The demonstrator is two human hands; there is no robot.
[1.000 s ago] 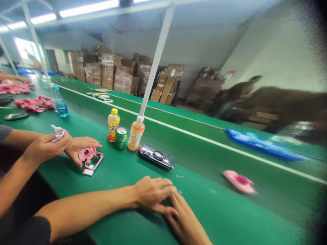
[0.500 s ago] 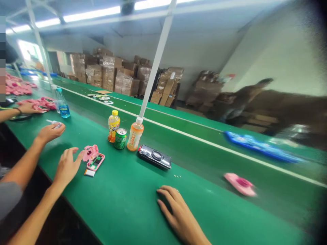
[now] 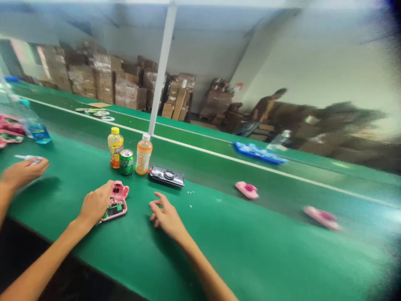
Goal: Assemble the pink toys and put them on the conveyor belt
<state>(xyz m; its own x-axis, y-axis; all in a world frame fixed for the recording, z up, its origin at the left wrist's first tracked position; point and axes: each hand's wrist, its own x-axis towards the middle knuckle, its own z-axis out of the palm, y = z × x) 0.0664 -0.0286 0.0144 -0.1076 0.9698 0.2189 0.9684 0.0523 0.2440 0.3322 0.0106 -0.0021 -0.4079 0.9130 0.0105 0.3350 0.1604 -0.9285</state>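
Note:
My left hand grips the left side of an opened pink plastic case. A green circuit board lies inside it, and a pink cover with a dark round hole leans up behind. My thumb and fingertips are partly hidden at the case. To the right, my right hand hovers over the green tabletop, holding nothing, its fingers loosely bent and apart. Just beyond it lies a shiny dark oblong object with a ring on top. Tiny white bits are scattered nearby.
A co-worker's hand holds a slim white item at left. A yellow-capped bottle, green can and orange drink bottle stand behind the case. Pink pieces and a blue tray lie on the belt.
My left hand has closed on the pink case, turning it slightly. My right hand has lifted and moved toward it. The view has swung right, and a second pink piece shows on the belt.

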